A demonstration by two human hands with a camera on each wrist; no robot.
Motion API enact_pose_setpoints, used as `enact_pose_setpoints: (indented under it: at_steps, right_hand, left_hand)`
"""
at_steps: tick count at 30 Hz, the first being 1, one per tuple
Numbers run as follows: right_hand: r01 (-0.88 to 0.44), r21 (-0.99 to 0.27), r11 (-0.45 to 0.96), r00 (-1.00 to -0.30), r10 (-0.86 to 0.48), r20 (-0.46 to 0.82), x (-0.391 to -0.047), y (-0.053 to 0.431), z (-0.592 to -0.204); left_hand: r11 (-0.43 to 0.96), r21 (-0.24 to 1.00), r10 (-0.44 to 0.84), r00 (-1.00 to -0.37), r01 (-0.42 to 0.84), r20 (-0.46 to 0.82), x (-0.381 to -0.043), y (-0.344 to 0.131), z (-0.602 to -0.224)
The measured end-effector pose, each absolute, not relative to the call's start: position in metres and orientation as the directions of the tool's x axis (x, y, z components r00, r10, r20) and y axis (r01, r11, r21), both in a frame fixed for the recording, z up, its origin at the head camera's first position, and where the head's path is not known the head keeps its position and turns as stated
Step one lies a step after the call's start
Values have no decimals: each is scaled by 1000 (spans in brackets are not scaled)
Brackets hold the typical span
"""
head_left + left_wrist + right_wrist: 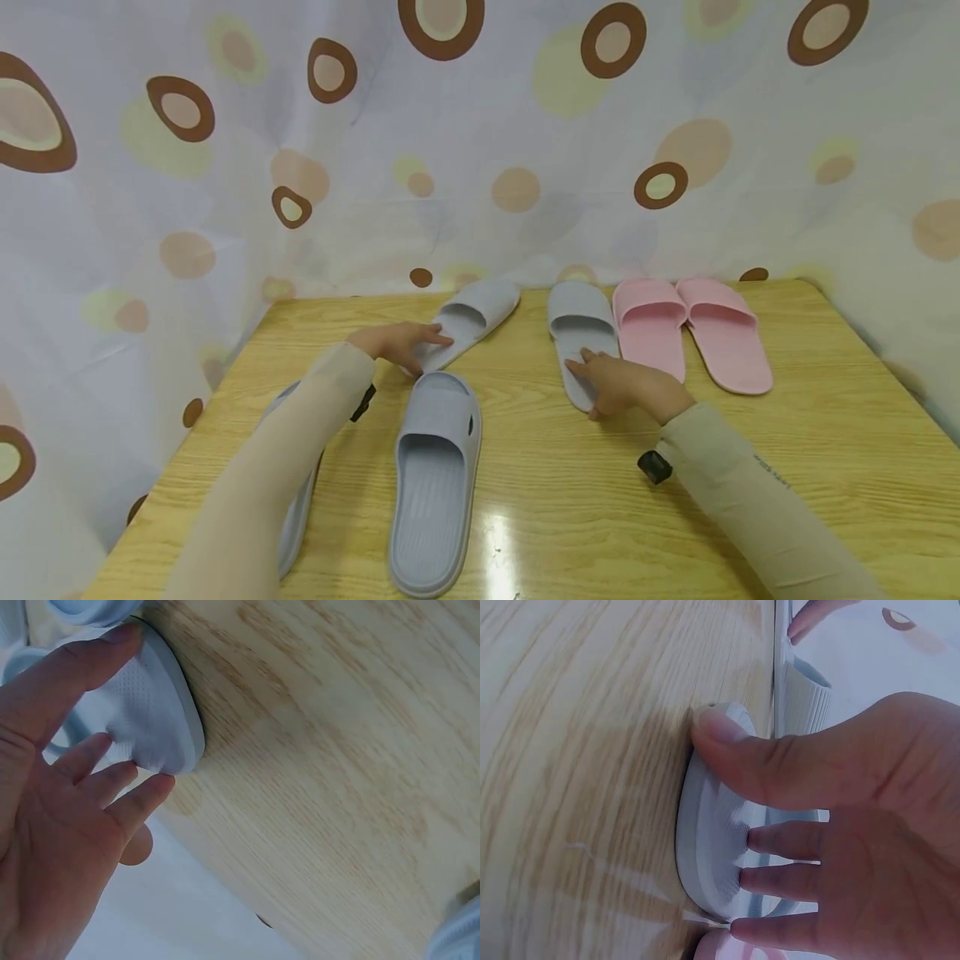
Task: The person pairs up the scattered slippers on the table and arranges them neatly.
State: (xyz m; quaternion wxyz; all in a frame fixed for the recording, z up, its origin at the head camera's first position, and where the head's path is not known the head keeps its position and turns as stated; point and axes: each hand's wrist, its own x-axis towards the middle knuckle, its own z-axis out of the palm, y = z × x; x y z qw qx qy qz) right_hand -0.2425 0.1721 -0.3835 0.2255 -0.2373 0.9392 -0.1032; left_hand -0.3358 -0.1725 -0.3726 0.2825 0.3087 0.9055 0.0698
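Observation:
My left hand (397, 343) holds the heel end of a light grey slipper (491, 302) lying aslant at the back of the table. In the left wrist view the thumb rests at one edge of that slipper (169, 712) and the fingertips press the opposite side. My right hand (626, 385) grips the heel end of the matching light grey slipper (579, 304), toe to the back. The right wrist view shows the thumb over that slipper's edge (697, 847), with fingertips on the footbed. Both slippers appear to lie on the table.
A pink slipper pair (727, 346) stands right of my right hand. Nearer me lies a darker grey slipper (435, 500); its apparent mate (296, 529) is mostly hidden by my left sleeve. A patterned cloth (480, 167) hangs behind the wooden table (570, 508).

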Motion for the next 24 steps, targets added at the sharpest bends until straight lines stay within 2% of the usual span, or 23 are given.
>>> enact_pose_setpoints:
  at_steps: [10, 24]
  right_hand:
    - [-406, -314, 858, -783, -504, -366, -241, 175, -380]
    - [-411, -331, 850, -777, -516, -360, -241, 176, -379]
  left_hand:
    - [830, 331, 557, -678, 449, -479, -339, -162, -372]
    - [835, 305, 550, -677, 458, -488, -344, -149, -371]
